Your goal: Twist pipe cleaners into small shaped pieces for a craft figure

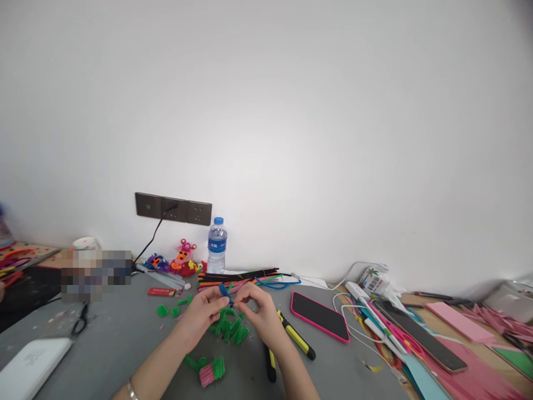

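My left hand [199, 315] is closed in a pinch on a small bent loop of blue pipe cleaner [225, 292]. Close on its right, my right hand [260, 314] pinches at the lower end of the same blue piece; the exact contact is partly hidden by the fingertips. Under and between the hands lie several coiled green pipe cleaner pieces [229, 329]. Nearer to me is a pink and green fuzzy piece [212, 371]. Pliers [296, 336] with yellow and black handles lie partly behind my right forearm.
Behind the hands are a bundle of coloured pipe cleaners [241, 274] and a water bottle [217, 247]. Small fuzzy figures [183, 258] stand by the wall. A pink-edged phone [320, 315] lies right, near cables, scissors [402, 336] and paper. A white box [35, 366] sits left.
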{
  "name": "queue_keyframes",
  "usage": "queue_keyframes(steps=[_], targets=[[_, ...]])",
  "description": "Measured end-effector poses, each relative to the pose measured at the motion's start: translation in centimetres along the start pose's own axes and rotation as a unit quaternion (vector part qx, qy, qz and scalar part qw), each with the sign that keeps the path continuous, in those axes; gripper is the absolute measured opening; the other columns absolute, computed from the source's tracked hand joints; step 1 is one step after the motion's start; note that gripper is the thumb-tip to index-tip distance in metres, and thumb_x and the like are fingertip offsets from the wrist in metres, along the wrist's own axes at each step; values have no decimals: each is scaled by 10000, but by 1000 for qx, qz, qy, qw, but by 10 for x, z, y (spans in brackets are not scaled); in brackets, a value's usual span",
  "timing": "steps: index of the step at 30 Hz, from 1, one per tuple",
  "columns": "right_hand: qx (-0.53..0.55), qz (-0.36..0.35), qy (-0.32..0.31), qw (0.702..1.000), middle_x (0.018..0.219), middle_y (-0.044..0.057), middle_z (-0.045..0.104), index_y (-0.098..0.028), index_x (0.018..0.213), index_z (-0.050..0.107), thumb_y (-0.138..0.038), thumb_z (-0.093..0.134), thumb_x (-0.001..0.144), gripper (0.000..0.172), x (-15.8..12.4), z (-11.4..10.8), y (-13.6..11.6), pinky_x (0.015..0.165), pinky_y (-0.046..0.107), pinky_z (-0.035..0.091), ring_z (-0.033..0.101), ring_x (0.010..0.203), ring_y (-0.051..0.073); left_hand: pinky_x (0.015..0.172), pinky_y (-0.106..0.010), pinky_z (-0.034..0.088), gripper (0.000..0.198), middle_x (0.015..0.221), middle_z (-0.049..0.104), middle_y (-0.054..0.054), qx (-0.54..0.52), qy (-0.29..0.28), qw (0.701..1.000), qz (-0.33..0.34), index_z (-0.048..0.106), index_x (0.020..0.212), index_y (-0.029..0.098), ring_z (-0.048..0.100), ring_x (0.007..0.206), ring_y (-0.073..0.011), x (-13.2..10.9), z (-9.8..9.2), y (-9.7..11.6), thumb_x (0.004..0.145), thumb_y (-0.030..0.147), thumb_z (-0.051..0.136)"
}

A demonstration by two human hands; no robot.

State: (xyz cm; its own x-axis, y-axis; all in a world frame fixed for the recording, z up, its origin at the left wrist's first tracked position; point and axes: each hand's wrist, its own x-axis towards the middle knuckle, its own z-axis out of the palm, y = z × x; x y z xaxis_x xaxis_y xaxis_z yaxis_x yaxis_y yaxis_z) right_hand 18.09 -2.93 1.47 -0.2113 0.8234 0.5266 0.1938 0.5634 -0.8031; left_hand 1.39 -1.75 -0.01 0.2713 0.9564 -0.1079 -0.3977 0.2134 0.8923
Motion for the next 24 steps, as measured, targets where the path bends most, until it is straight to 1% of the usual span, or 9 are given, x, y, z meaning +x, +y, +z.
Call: queue_keyframes(steps=[5,9,14,16,18,20,22,24], targets=[[15,3,-19,1000,734,26,621,-197,740,669,-224,654,809,76,1,-5,1,643,278,436,559,707,172,457,-207,195,354,501,391,84,90,-2,996,16,591,605,161,296,459,-62,-5,4,6,551,406,840],[20,21,-42,999,729,31,642,-201,743,684,-293,675,803,110,0,-8,2,642,285,449,575,706,179,456,-211,183,358,480,382,84,144,-19,989,10,592,600,165,287,453,-72,-7,6,10,560,435,824],[70,71,-81,992,754,28,653,-194,765,675,-330,712,765,141,-3,-12,7,684,287,477,599,738,182,471,-210,181,338,502,433,63,170,-64,983,-8,629,637,154,309,473,-78,-6,3,6,585,435,809],[102,94,-86,987,757,18,647,-192,786,656,-332,726,747,161,-4,-12,11,672,278,481,596,717,170,473,-209,188,325,526,463,52,168,-66,984,-9,646,658,150,314,479,-76,-5,2,3,598,427,805],[126,100,-73,984,747,11,637,-189,777,636,-329,733,738,174,-4,-10,14,656,269,477,587,692,160,472,-208,192,315,553,495,42,155,-56,986,-6,673,707,148,322,485,-74,-5,1,2,608,416,804],[137,92,-52,985,724,6,623,-184,741,625,-322,732,737,174,-3,-7,17,642,263,467,575,674,153,473,-207,203,340,589,531,32,130,-47,990,-5,701,810,151,338,497,-74,-5,2,3,606,399,813],[135,86,-34,987,702,3,609,-180,709,623,-323,728,738,179,-2,-3,18,633,261,456,559,660,150,476,-206,219,428,617,557,27,102,-44,994,-5,705,937,161,361,511,-78,-5,3,5,588,376,831],[128,88,-18,988,682,2,599,-180,693,626,-337,726,735,191,-2,-1,17,624,262,447,546,646,150,479,-206,233,503,620,566,30,82,-39,996,-9,691,1022,174,375,515,-80,-6,4,7,577,353,844]])
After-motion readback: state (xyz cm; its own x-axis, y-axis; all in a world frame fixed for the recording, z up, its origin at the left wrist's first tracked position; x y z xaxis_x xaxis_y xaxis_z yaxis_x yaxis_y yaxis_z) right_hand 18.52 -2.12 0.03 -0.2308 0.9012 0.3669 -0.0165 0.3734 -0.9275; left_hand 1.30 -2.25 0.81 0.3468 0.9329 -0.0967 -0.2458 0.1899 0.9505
